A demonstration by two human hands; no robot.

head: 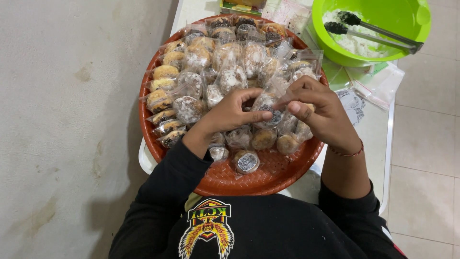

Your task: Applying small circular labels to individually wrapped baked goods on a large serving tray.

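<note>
Head view, looking straight down: a person in a black long-sleeved top sits over a round, woven, orange-brown tray [268, 180] piled with small round pastries, each sealed in its own clear plastic bag. At the tray's middle, both hands meet on one wrapped pastry [269, 111], pale with a dark sprinkled top. The left hand [233, 112] curls around it from the left, thumb pressed along its front edge. The right hand [320, 111] pinches the clear plastic above and to the right, fingertips drawn tightly together. A thin red bracelet [349, 152] circles the right wrist.

The step in hand appears to be closing or arranging this bag; the next move likely calls for a firm pinch on loose plastic without crushing the pastry.

Beyond the tray, top right, a lime-green bowl [373, 53] holds white powder and metal tongs [378, 32]. Spare clear bags [378, 86] lie below it.

The bag's opening is hidden under the right fingers, so whether it is sealed cannot be told. The bowl's top and the table's far end are cut off.
</note>
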